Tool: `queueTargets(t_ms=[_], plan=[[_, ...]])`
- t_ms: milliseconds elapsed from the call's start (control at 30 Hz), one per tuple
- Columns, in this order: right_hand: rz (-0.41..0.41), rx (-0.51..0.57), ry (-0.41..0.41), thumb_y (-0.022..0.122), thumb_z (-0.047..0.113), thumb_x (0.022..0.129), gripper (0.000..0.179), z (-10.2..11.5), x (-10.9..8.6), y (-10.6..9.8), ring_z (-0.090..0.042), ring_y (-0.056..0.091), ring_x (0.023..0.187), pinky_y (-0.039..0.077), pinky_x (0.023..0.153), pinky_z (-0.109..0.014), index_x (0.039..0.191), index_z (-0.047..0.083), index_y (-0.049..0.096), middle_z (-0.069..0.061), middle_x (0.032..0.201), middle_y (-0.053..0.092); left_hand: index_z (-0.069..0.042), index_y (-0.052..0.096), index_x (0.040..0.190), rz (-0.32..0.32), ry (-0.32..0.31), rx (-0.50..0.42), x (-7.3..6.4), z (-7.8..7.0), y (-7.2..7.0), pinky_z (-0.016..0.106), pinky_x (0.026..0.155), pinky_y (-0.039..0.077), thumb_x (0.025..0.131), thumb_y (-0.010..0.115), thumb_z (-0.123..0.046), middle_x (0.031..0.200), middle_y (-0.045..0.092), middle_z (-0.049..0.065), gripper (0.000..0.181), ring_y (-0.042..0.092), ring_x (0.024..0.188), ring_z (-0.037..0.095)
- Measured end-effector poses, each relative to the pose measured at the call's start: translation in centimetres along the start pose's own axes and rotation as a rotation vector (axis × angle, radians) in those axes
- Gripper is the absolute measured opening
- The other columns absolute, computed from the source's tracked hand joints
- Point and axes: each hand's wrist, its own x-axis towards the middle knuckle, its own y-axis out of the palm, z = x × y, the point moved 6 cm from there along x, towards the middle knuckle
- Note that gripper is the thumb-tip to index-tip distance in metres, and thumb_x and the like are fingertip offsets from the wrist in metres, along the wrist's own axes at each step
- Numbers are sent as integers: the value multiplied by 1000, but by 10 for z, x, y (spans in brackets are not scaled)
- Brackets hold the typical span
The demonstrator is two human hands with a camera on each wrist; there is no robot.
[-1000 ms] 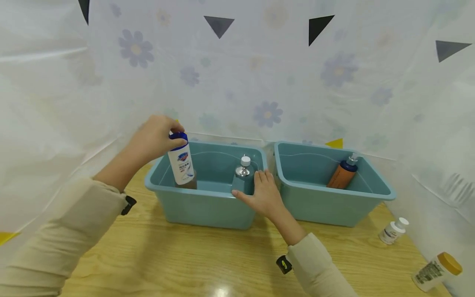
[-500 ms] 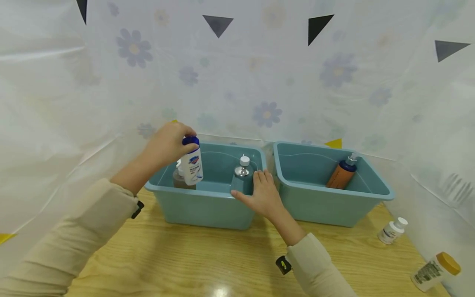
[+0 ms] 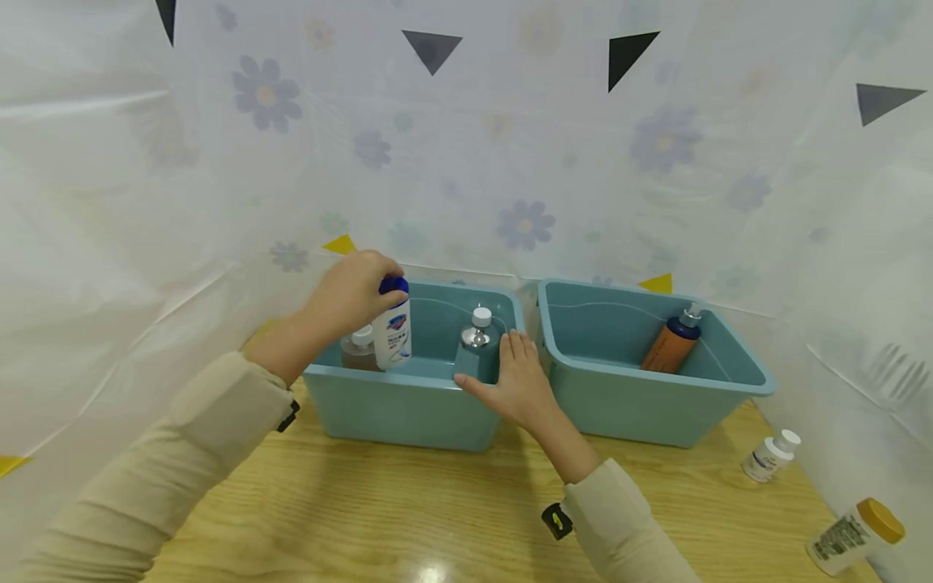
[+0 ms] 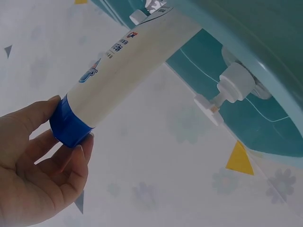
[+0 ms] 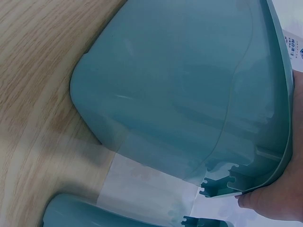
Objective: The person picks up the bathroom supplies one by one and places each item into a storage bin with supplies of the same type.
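My left hand (image 3: pixel 355 293) pinches the blue cap of a white bottle (image 3: pixel 394 336) and holds it upright, its lower end inside the left teal bin (image 3: pixel 408 413). In the left wrist view, thumb and fingertips grip that cap, and the bin's rim hides the bottle's base. A brownish bottle with a white pump top (image 3: pixel 359 352) stands to its left in the bin. To its right is a clear bottle (image 3: pixel 477 348) with a silver neck and white cap. My right hand (image 3: pixel 521 380) rests over the bin's front right corner, thumb along the front rim.
A second teal bin (image 3: pixel 634 409) stands just right of the first, with an orange pump bottle (image 3: pixel 670 344) leaning inside. On the wooden table (image 3: pixel 408 518) at right are a small white bottle (image 3: pixel 771 456) and a white bottle with a gold cap (image 3: pixel 854 536). Patterned sheeting (image 3: pixel 466 146) hangs behind.
My left hand has moved the white bottle rightward and slightly down, away from the bin's left end, uncovering the brownish pump bottle. The right hand has stayed on the corner.
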Motion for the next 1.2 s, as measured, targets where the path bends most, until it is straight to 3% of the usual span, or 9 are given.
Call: queueTargets(t_ms=[633, 1200], plan=[[15, -7, -6, 54, 61, 82, 101, -1, 0, -2, -37, 7, 143, 12, 116, -50, 144, -9, 17, -25, 152, 15, 0, 62, 117, -9, 21, -11, 9, -10, 20, 43, 85, 52, 89, 63, -18, 113, 62, 17, 34, 61, 102, 30], [39, 19, 20, 58, 68, 75, 111, -4, 1, -1, -37, 5, 143, 14, 114, -53, 146, -6, 16, -23, 153, 14, 0, 65, 112, -20, 45, -5, 13, -12, 39, 42, 83, 53, 88, 64, -18, 110, 64, 16, 30, 62, 98, 29]])
